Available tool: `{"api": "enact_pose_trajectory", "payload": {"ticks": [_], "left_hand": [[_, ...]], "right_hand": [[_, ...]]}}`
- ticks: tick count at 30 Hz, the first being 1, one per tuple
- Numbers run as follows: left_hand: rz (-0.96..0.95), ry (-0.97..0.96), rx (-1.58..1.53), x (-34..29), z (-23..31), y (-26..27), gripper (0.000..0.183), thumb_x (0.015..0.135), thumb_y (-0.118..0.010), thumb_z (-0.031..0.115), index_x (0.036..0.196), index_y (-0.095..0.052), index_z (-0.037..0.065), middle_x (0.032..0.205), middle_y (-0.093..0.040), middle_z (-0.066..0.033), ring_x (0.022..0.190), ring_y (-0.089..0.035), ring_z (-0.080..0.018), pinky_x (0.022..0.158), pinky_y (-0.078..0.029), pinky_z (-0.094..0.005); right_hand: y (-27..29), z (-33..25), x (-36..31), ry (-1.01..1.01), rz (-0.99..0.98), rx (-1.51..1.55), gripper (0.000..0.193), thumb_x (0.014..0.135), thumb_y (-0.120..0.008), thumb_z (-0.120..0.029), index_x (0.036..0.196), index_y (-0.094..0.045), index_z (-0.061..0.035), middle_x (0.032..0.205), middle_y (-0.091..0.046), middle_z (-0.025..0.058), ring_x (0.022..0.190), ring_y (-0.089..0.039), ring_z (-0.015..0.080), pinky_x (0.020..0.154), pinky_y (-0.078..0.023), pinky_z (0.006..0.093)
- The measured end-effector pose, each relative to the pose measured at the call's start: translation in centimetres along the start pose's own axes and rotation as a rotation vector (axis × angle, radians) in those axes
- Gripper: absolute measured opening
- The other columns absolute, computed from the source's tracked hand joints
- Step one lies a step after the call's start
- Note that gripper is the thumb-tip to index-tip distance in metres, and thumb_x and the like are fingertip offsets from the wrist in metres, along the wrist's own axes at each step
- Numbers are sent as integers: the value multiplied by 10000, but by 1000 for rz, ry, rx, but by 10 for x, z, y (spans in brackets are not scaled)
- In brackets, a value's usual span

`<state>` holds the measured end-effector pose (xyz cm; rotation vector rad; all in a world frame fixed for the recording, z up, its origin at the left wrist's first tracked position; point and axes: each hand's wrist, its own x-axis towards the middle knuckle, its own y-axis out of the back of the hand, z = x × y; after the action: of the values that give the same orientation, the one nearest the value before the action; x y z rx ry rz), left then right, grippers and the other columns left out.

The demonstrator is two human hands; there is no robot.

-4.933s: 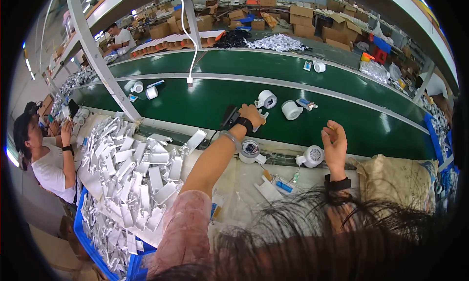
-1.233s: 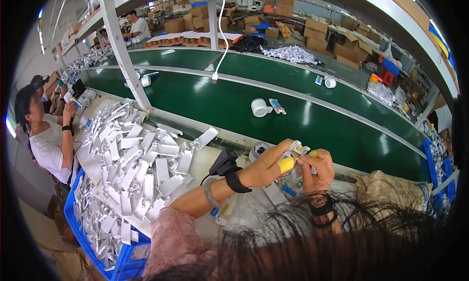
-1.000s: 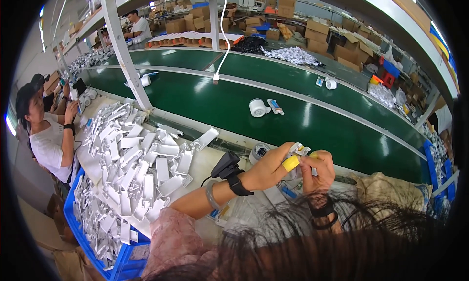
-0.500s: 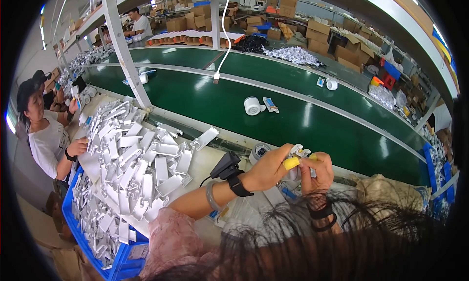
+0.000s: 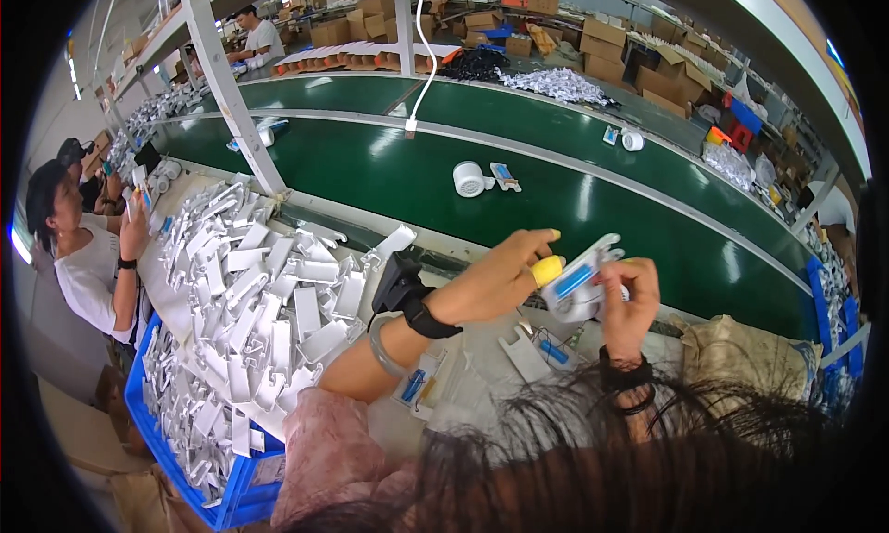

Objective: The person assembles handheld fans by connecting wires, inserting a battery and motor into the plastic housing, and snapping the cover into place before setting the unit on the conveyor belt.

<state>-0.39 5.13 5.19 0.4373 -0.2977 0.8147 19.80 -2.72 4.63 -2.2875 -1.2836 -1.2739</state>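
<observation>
Since the frame nearly five seconds earlier, both hands had been drawn back from the green conveyor belt (image 5: 593,200) and brought together above the near edge of the bench, and the white plastic roll (image 5: 469,178) with its small blue-and-white card had been carried further left along the belt. The left hand (image 5: 495,278), with yellow rubber cots on two fingertips, was seen partly curled, thumb and forefinger pinched on the left end of a small white plastic part with a blue strip (image 5: 579,283). The right hand (image 5: 630,297) was closed around the same part from the right side, fingers wrapped over it. The part was held in the air between the two hands, clear of the bench. Work on this piece was judged to be in mid-course: it had been picked up and was being fitted or pressed, but had not been set on the belt. A large heap of flat white plastic pieces (image 5: 269,301) lay at the left, spilling into a blue plastic crate (image 5: 236,505), so much stock appeared unprocessed. A few loose pieces with blue strips (image 5: 546,352) lay on the bench below the hands.
</observation>
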Motion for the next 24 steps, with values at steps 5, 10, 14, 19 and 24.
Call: {"api": "enact_pose_trajectory", "payload": {"ticks": [5,10,14,19,24], "left_hand": [[25,67,399,1,3,30,373,892,-571,100,1252,-508,26,1068,-554,-134,911,-590,-232,791,-487,-333],[52,214,938,0,-10,31,275,831,-573,132,1094,-587,54,924,-634,-123,850,-622,-322,735,-496,-435],[-140,307,868,5,-1,26,274,840,-563,155,1093,-587,53,900,-656,-151,826,-634,-329,710,-493,-442],[-445,228,545,-5,-14,21,226,844,-532,149,1022,-615,38,882,-662,-191,863,-626,-388,733,-488,-466],[-309,121,643,-5,-31,14,238,886,-512,149,1081,-586,36,923,-653,-170,840,-618,-386,730,-484,-462]], "right_hand": [[53,76,13,-202,279,177,60,943,-601,-82,923,-580,-29,931,-652,64,768,-608,96,686,-473,224],[79,126,3,-278,170,-285,329,868,-627,-6,1190,-563,18,1193,-581,100,1093,-552,205,948,-433,325],[64,71,9,-115,-64,-479,283,866,-633,-15,1146,-591,-18,1064,-612,78,1017,-573,173,878,-452,297],[3,10,-6,-217,-804,61,221,848,-638,-10,1068,-634,-34,937,-653,99,833,-643,208,722,-502,308],[-19,13,-33,45,-1008,-295,322,819,-575,-47,1127,-642,-114,953,-648,115,826,-621,326,714,-504,416]]}}
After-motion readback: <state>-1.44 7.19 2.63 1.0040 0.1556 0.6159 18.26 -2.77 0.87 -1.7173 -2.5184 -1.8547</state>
